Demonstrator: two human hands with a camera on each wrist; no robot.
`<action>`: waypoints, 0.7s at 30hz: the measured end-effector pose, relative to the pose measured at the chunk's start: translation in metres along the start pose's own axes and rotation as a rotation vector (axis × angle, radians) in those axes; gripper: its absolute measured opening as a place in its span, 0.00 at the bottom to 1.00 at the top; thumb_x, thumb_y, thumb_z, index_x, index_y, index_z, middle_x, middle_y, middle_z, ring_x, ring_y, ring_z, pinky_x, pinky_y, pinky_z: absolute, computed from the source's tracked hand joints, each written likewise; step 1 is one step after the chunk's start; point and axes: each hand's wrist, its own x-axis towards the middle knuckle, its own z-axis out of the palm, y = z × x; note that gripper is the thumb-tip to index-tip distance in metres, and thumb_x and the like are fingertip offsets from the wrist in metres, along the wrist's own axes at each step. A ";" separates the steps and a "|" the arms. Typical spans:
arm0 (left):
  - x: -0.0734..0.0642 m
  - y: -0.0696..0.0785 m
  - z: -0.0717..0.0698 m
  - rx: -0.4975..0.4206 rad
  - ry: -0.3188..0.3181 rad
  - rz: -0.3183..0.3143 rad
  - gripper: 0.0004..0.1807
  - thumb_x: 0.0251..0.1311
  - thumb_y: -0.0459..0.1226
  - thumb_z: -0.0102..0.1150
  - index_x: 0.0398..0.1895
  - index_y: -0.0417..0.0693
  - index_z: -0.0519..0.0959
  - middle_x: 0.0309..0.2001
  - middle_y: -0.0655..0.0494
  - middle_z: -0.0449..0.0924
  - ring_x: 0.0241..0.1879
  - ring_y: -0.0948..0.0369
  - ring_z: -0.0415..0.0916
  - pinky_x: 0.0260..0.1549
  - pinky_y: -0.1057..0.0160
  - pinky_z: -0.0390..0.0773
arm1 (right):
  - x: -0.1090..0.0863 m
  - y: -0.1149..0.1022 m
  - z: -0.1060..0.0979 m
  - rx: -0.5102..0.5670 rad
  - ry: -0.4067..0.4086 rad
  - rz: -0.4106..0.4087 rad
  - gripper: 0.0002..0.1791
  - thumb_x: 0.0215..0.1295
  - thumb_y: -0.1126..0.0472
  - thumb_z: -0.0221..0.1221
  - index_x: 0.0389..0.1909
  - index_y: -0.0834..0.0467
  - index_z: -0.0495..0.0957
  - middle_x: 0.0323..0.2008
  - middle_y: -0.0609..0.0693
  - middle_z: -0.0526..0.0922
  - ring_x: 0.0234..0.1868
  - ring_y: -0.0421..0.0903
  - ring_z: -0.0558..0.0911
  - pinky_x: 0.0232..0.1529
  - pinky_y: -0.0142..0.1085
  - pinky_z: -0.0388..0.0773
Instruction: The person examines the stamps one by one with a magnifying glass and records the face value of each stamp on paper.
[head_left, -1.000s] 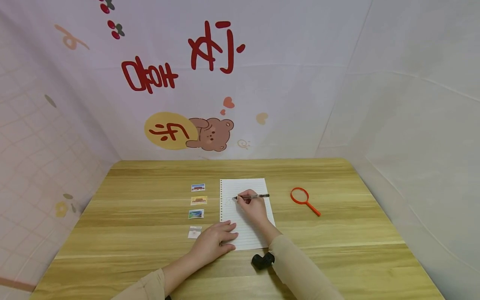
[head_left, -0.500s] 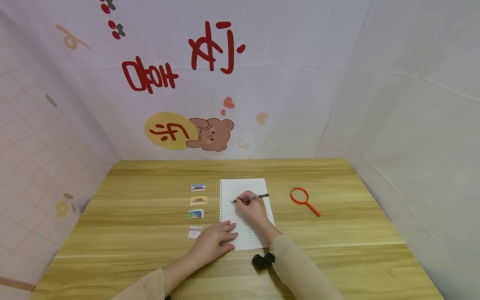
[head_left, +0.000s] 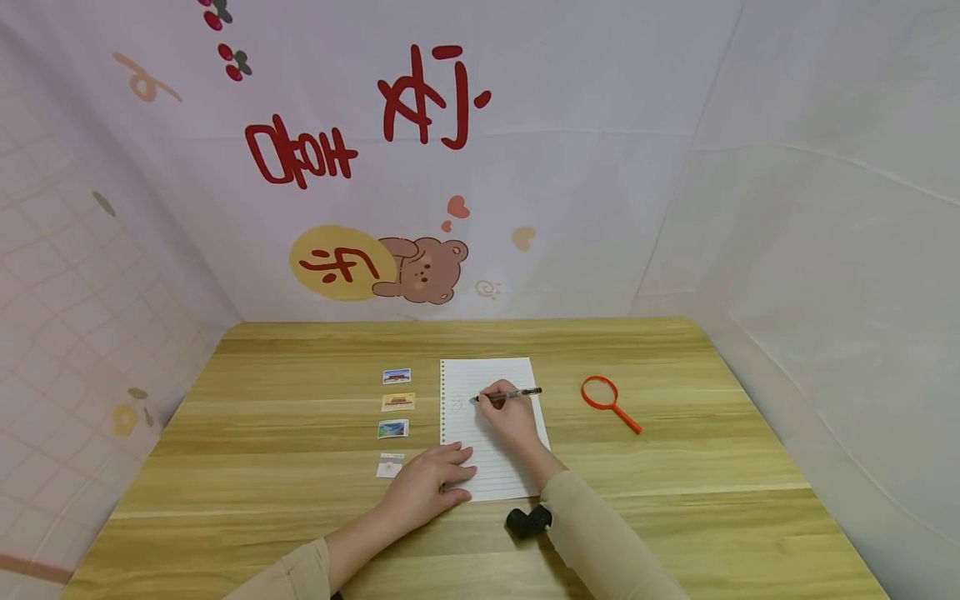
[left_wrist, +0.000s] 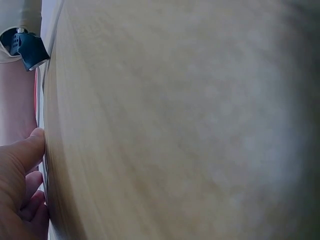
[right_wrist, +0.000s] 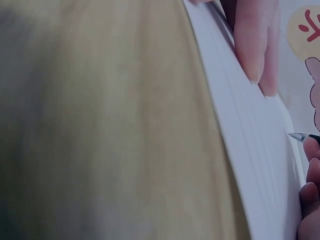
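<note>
A sheet of lined paper (head_left: pixel 487 458) with punched holes down its left edge lies on the wooden table. My right hand (head_left: pixel 512 418) pinches a black pen (head_left: pixel 517 392), its tip on or just over the upper left of the page beside faint handwriting. In the right wrist view the pen tip (right_wrist: pixel 297 135) shows close to the paper (right_wrist: pixel 260 145). Resting on the sheet's lower left corner is my left hand (head_left: pixel 427 481), its fingers spread and relaxed. The left wrist view shows its thumb (left_wrist: pixel 31 149) at the frame's left edge.
Left of the paper, several stamp-like picture cards stand in a column: a blue one (head_left: pixel 397 376), a yellow one (head_left: pixel 398 402), a green-blue one (head_left: pixel 393 428) and a pale one (head_left: pixel 390 465). An orange-red magnifying glass (head_left: pixel 627 418) lies to the right. A black device (head_left: pixel 527 522) sits at my right cuff.
The pen tip has moved down slightly, then back up and to the right across the page. Faint marks now show more clearly left of it. My left hand stays put.
</note>
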 end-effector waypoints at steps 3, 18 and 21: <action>0.000 0.000 0.000 0.001 0.016 0.016 0.18 0.57 0.42 0.70 0.51 0.47 0.86 0.60 0.51 0.78 0.63 0.50 0.72 0.59 0.46 0.72 | 0.001 0.000 0.000 -0.016 -0.005 -0.003 0.03 0.63 0.61 0.64 0.33 0.56 0.83 0.26 0.43 0.81 0.26 0.39 0.75 0.28 0.32 0.73; 0.002 -0.001 0.002 0.009 -0.020 -0.006 0.20 0.58 0.43 0.70 0.52 0.48 0.86 0.61 0.52 0.77 0.64 0.52 0.70 0.61 0.48 0.70 | 0.001 0.004 -0.001 0.037 0.058 0.034 0.02 0.62 0.62 0.64 0.32 0.57 0.83 0.25 0.44 0.80 0.25 0.40 0.76 0.27 0.32 0.74; 0.002 -0.001 0.002 0.012 -0.023 -0.013 0.19 0.58 0.43 0.70 0.52 0.48 0.86 0.62 0.52 0.77 0.65 0.53 0.70 0.61 0.49 0.70 | 0.001 0.005 -0.001 0.021 0.043 0.029 0.02 0.63 0.61 0.64 0.33 0.56 0.83 0.25 0.43 0.81 0.26 0.40 0.76 0.28 0.33 0.74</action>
